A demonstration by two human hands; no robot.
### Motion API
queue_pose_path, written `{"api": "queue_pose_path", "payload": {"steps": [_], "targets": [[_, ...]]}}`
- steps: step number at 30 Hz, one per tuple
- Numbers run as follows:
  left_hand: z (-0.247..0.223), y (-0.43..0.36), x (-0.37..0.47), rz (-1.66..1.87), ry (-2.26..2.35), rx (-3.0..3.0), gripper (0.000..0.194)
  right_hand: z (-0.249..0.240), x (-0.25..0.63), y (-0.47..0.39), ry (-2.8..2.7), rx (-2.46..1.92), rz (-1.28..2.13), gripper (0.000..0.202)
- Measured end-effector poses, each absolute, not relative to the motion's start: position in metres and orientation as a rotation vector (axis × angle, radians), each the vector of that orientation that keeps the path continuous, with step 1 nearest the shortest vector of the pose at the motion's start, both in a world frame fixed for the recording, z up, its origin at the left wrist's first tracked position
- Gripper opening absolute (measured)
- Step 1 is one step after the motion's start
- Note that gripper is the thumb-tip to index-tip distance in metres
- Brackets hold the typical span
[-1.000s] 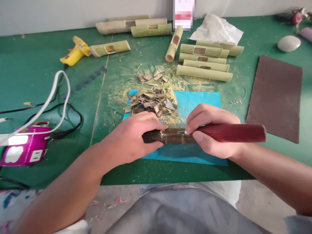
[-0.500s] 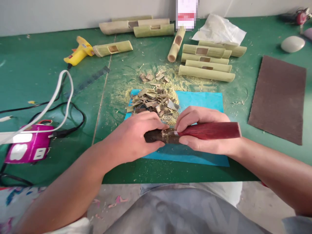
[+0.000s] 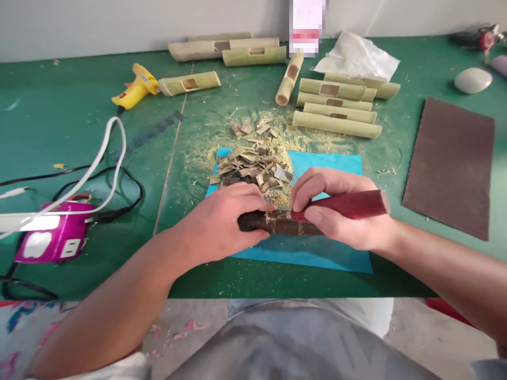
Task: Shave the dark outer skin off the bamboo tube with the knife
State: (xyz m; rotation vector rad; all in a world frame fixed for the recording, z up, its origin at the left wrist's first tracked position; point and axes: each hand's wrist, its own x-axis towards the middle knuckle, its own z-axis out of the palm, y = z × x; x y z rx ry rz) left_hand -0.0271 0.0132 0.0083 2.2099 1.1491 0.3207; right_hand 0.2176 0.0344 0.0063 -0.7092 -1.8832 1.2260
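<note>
My left hand [image 3: 233, 216] is wrapped round the left part of a dark brown bamboo tube [image 3: 291, 227], which lies sideways over a blue sheet [image 3: 332, 258]. Pale cut lines cross the tube's upper face, with a few crumbs beside them. In my right hand [image 3: 344, 211] is a carving knife [image 3: 348, 204] with a thick red wooden handle. Its short metal tip points left and meets the tube's top near the left cut line. My right thumb presses along the handle, and the fingers curl behind it. The tube's right end is hidden by that hand.
Bamboo chips [image 3: 253, 169] and yellow sawdust pile just beyond my hands. Green bamboo tubes [image 3: 336, 124] with cut windows lie farther back. To the left are a yellow glue gun [image 3: 137, 87], cables and a purple power adapter [image 3: 55, 232]; sandpaper [image 3: 451, 169] lies right.
My right hand has tilted the carving knife, raising the handle's end slightly, and its thumb has moved up onto the handle. More of the bamboo tube shows. The whole view has shifted slightly.
</note>
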Motion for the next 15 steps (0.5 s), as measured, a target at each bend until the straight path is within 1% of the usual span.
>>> {"api": "queue_pose_path", "payload": {"steps": [4,8,10,12,15], "targets": [[0.0099,0.0135,-0.0267,0.297,1.164,2.179,0.021,0.007,0.2153,0.0348,-1.856,-0.615,1.193,0.017],[0.0101,0.0134,-0.0263,0.312,1.159,2.169,0.021,0.0057,0.2159,0.0366,-1.833,-0.611,1.171,0.026],[0.0096,0.0131,-0.0259,0.32,1.148,2.173,0.016,0.0053,0.2165,0.0372,-1.852,-0.602,1.173,0.029],[0.0092,0.0128,-0.0256,0.325,1.144,2.177,0.009,0.0051,0.2169,0.0371,-1.874,-0.566,1.177,0.029],[0.0087,0.0125,-0.0258,0.329,1.143,2.186,0.011,0.0044,0.2172,0.0359,-1.86,-0.576,1.187,0.026]]}}
